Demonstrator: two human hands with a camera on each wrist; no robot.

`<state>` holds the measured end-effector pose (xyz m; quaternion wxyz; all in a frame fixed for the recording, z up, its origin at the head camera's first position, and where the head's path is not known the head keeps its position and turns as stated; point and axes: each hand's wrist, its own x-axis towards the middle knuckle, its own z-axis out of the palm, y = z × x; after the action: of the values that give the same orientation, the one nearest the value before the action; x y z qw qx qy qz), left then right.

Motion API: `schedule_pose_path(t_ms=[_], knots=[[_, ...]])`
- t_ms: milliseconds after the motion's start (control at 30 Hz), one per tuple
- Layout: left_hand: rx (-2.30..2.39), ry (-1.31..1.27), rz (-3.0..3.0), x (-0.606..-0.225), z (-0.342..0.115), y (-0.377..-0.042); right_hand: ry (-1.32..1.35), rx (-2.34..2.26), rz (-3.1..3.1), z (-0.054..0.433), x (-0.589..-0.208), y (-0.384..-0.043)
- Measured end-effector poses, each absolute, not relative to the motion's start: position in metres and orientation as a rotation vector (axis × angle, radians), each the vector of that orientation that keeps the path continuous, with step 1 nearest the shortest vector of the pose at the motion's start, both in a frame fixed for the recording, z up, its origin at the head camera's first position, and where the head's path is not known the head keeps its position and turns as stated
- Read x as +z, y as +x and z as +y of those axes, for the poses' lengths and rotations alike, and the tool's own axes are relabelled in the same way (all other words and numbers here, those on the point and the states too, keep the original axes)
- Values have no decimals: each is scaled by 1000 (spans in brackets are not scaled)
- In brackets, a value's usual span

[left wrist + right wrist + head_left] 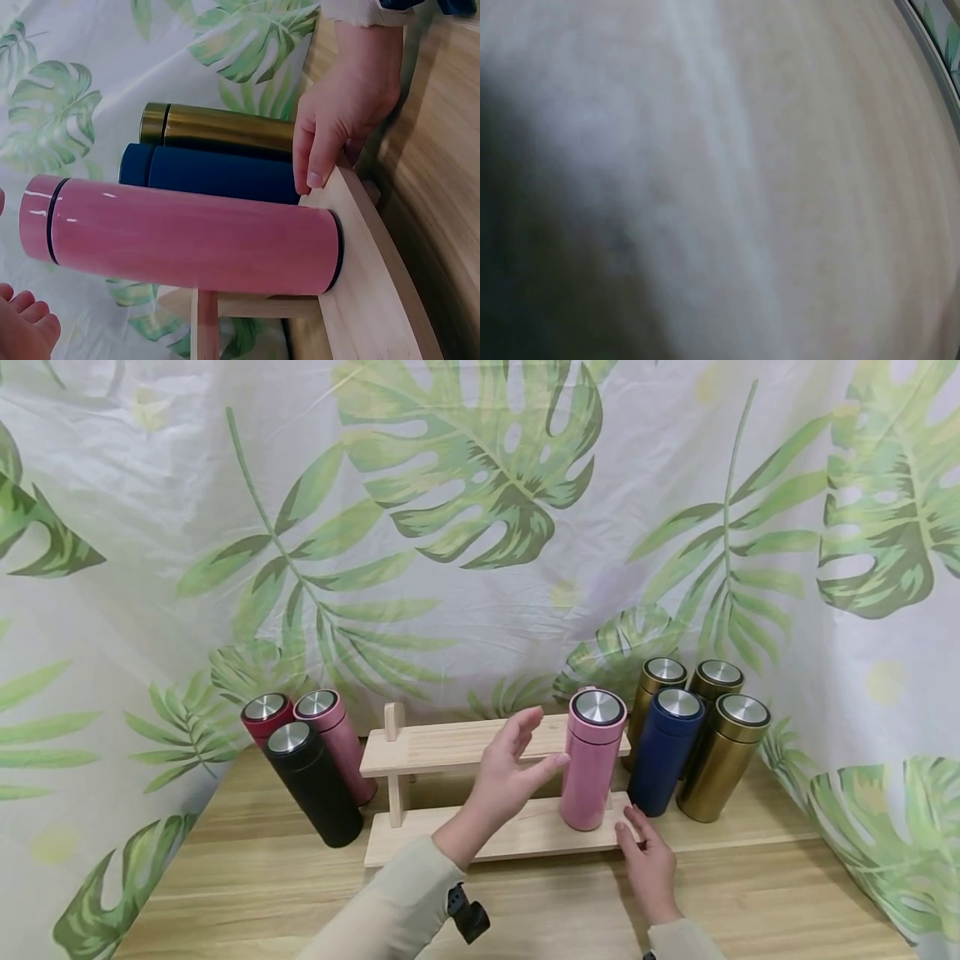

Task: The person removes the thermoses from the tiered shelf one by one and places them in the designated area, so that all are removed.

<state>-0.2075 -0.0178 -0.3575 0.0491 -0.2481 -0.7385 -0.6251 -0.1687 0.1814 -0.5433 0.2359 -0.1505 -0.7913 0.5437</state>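
A pink thermos bottle [592,764] with a steel-topped lid stands upright at the right end of the lower board of a two-tier wooden shelf [495,833]. My left hand [510,768] is just left of this bottle, its fingers spread and the thumb pointing at the bottle's side. In the left wrist view, some of its fingertips [30,319] show apart from the bottle [187,234]. With thumb and fingers, my right hand [651,864] grips the right end of the lower board. The right wrist view shows mostly blurred wood tabletop [840,180].
Right of the shelf stand a blue bottle [663,756] and several gold and dark bronze ones, including a front gold bottle [720,764]. On the left are a black bottle [322,793], a second pink bottle [347,747] and a red bottle [262,718]. Leaf-print cloth [480,527] hangs behind the table.
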Motion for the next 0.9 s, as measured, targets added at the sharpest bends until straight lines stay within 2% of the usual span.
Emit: schedule_pose_path(t_ms=[367,900], knots=[[-1866,-773,-2333,-350,12,-215,-413,1474,-2166,183,-541,-168],[-1872,-589,-2441,-344,40,-227,-398,1502,-2198,182,-541,-170]])
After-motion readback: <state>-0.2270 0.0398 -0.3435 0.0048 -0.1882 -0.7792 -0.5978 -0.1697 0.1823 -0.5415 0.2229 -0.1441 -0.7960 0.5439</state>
